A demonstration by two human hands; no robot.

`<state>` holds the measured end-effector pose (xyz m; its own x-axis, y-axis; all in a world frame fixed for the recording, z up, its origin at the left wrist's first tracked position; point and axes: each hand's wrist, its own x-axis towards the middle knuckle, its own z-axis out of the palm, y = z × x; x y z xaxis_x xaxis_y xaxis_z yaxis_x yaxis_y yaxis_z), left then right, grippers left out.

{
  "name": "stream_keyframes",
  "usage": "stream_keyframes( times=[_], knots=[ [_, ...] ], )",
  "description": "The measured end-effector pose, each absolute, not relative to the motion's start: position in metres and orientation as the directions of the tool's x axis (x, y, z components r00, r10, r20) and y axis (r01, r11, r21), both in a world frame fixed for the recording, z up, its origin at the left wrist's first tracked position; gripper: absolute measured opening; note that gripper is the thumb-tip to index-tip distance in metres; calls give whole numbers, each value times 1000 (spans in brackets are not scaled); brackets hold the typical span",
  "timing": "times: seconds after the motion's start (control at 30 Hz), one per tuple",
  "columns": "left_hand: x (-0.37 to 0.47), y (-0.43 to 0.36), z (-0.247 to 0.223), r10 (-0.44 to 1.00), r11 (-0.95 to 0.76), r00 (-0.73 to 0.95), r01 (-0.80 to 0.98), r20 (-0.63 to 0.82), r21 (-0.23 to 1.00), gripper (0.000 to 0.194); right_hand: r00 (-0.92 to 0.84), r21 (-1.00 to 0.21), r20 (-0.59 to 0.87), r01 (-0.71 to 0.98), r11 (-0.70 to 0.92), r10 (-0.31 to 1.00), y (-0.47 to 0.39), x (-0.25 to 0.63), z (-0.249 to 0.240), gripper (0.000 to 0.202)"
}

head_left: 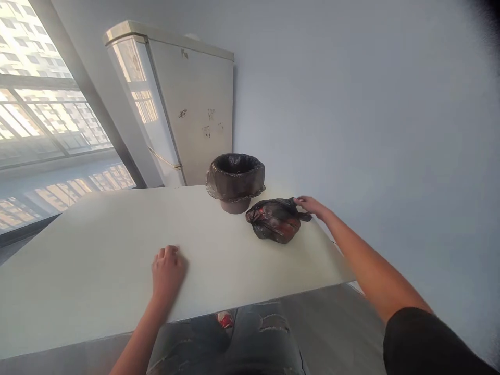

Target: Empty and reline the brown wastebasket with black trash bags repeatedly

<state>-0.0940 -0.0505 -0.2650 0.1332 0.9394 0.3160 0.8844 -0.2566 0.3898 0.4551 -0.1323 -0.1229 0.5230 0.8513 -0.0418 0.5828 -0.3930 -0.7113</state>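
My right hand (pixel 311 204) reaches across the table and pinches the gathered top of a thin black plastic bag (pixel 276 221). Reddish-brown contents show through the film, but I cannot make out what they are. The bag lies on the white table (pixel 117 229), just in front and to the right of a trash can (pixel 235 206). That brown can has a black liner (pixel 236 183) folded over its rim. Down on the tabletop, nearer to me, rests my left hand (pixel 167 268) with its fingers curled in and nothing visible in them.
Behind the table stands a white refrigerator (pixel 195 99) with dark marks on its side. A bare wall (pixel 351 104) runs along the right. Large windows (pixel 47 104) are at the left. The table's front edge is close to my legs (pixel 234 344).
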Motion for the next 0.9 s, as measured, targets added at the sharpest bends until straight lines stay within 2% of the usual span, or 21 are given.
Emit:
stream_keyframes(
  times=[0.1, 0.17, 0.23, 0.37, 0.43, 0.5, 0.6, 0.67, 0.73, 0.8, 0.9],
  knots=[
    [-94, -50, -264, 931, -277, 145, 880, 336, 387, 22, 482, -822, -136, 432, -371, 865, -152, 442, -161, 50],
    [-94, -50, -262, 922, -301, 159, 867, 353, 396, 23, 452, -887, -125, 347, -303, 883, -160, 425, -175, 48],
    [-94, -53, -259, 908, -341, 176, 839, 381, 425, 24, 440, -938, -64, 281, -204, 896, -166, 406, -178, 45],
    [-88, -71, -244, 871, -440, 205, 730, 445, 524, 26, 380, -978, 179, 171, 121, 907, -177, 355, -160, 26],
    [-80, -87, -230, 869, -457, 182, 651, 460, 606, 21, 305, -952, 286, 200, 232, 908, -179, 322, -142, 19],
    [-69, -105, -210, 880, -453, 148, 547, 450, 704, 17, 178, -898, 388, 294, 327, 904, -175, 285, -122, 20],
    [-52, -124, -172, 881, -473, 185, 339, 436, 813, 27, -71, -769, 540, 364, 526, 839, -154, 229, -94, 27],
    [-43, -127, -147, 862, -504, 215, 276, 459, 818, 40, -175, -681, 618, 369, 633, 767, -135, 196, -81, 28],
    [-40, -122, -129, 839, -543, 172, 310, 516, 781, 42, -238, -602, 677, 365, 710, 697, -118, 169, -74, 29],
    [-42, -113, -118, 805, -574, 85, 361, 587, 734, 30, -315, -561, 697, 321, 763, 644, -108, 149, -72, 30],
    [-55, -103, -116, 783, -571, 20, 419, 621, 706, 9, -473, -615, 610, 223, 756, 636, -103, 139, -74, 26]
  ],
)
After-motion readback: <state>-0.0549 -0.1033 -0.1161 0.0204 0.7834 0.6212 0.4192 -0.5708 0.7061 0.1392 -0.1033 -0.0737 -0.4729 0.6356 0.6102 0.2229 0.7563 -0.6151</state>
